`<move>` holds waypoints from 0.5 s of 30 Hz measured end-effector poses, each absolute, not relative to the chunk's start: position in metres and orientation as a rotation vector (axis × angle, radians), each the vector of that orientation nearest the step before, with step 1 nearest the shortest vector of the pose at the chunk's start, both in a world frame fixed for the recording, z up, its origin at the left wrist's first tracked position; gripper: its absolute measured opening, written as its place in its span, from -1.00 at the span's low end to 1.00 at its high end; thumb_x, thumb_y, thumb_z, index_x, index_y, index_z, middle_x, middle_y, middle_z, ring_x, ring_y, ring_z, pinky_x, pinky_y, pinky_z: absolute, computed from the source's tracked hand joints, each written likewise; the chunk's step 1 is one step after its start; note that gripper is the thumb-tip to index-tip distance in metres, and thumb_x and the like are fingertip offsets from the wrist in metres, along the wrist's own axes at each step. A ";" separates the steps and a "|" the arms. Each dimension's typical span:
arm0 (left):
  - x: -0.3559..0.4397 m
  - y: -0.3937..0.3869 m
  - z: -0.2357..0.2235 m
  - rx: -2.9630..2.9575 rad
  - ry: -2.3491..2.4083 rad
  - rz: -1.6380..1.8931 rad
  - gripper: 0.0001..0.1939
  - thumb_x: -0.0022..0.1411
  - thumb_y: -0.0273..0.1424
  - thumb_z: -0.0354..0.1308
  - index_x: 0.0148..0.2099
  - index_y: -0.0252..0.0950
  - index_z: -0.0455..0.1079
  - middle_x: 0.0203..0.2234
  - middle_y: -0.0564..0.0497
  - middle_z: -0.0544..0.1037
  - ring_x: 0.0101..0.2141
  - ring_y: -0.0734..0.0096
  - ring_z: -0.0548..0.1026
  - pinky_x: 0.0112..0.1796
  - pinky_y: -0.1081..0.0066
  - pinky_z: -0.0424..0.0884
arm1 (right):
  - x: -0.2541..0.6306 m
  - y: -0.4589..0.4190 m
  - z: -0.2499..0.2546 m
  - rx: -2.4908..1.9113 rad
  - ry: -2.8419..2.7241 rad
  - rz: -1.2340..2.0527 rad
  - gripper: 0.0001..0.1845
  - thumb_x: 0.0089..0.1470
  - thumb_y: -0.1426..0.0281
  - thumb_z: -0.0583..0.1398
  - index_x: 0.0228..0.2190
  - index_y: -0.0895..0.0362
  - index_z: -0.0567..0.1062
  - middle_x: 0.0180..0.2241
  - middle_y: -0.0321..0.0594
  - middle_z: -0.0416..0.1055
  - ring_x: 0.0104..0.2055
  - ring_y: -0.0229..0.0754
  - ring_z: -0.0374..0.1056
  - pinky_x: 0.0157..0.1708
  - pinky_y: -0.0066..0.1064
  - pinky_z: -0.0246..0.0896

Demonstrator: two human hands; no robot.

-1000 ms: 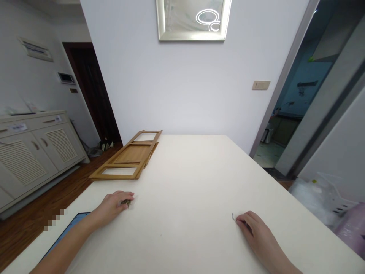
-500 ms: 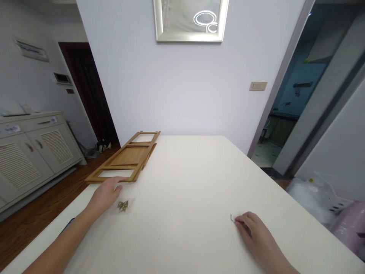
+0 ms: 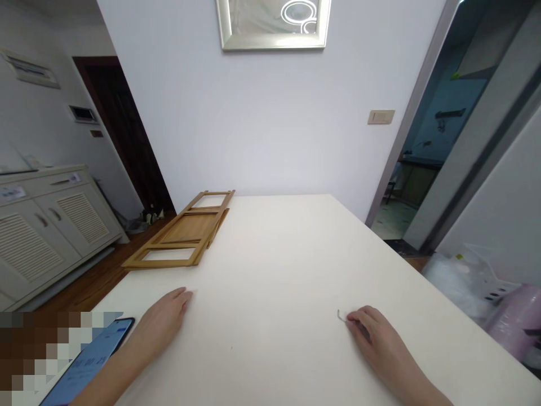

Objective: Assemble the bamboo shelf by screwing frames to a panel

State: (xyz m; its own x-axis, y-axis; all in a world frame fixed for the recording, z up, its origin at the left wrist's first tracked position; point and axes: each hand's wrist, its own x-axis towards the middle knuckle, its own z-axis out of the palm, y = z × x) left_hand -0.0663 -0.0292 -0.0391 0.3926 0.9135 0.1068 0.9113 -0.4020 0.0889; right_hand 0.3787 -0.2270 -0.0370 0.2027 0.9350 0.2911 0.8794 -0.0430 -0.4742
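My left hand (image 3: pixel 164 318) is low over the table at the left, fingers together and curled down, closed on the small clear bag of screws. The hand covers nearly all of the bag; only a faint plastic edge shows by the fingertips. My right hand (image 3: pixel 376 341) rests on the table at the right, thumb and fingers pinching a small bent metal hex key (image 3: pixel 340 316) whose short end sticks out to the left. Beyond my left hand, flat wooden frame panels (image 3: pixel 190 228) lie stacked along the table's left edge.
A phone (image 3: pixel 91 361) lies by my left forearm on the white table (image 3: pixel 270 270). The table's far end meets the wall (image 3: pixel 270 135). A louvred cabinet (image 3: pixel 63 217) stands off to the left. Plastic-wrapped bags (image 3: pixel 456 287) sit on the floor at the right.
My left hand has moved off the wooden frame, back towards me and onto the bag of screws. My right hand has stayed nearly in place with the hex key. The view has shifted slightly.
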 end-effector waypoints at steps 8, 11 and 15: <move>-0.020 -0.094 -0.059 2.663 1.608 0.236 -0.56 0.28 -0.45 -0.17 0.12 -0.25 0.36 0.07 -0.10 0.43 0.07 0.17 0.35 0.08 0.15 0.28 | 0.377 -0.230 -0.035 -1.922 -1.697 0.156 -0.70 0.17 0.24 0.02 -0.38 0.10 0.48 -0.33 -0.10 0.42 -0.30 -0.11 0.37 -0.27 -0.26 0.30; 0.022 -0.134 -0.072 2.749 1.507 0.278 -0.52 0.24 -0.53 -0.14 0.15 -0.22 0.34 0.09 -0.11 0.41 0.09 0.12 0.32 0.04 0.13 0.34 | 0.378 -0.231 -0.035 -1.923 -1.712 0.167 -0.69 0.18 0.25 0.00 -0.37 0.11 0.48 -0.33 -0.09 0.41 -0.29 -0.10 0.36 -0.26 -0.24 0.29; 0.077 -0.176 -0.091 2.748 1.331 0.324 -0.48 0.21 -0.56 -0.11 0.18 -0.18 0.30 0.09 -0.17 0.40 0.09 0.05 0.33 -0.08 0.15 0.44 | 0.376 -0.231 -0.035 -1.930 -1.706 0.167 -0.69 0.18 0.27 -0.01 -0.39 0.10 0.48 -0.37 -0.12 0.41 -0.31 -0.12 0.36 -0.28 -0.27 0.28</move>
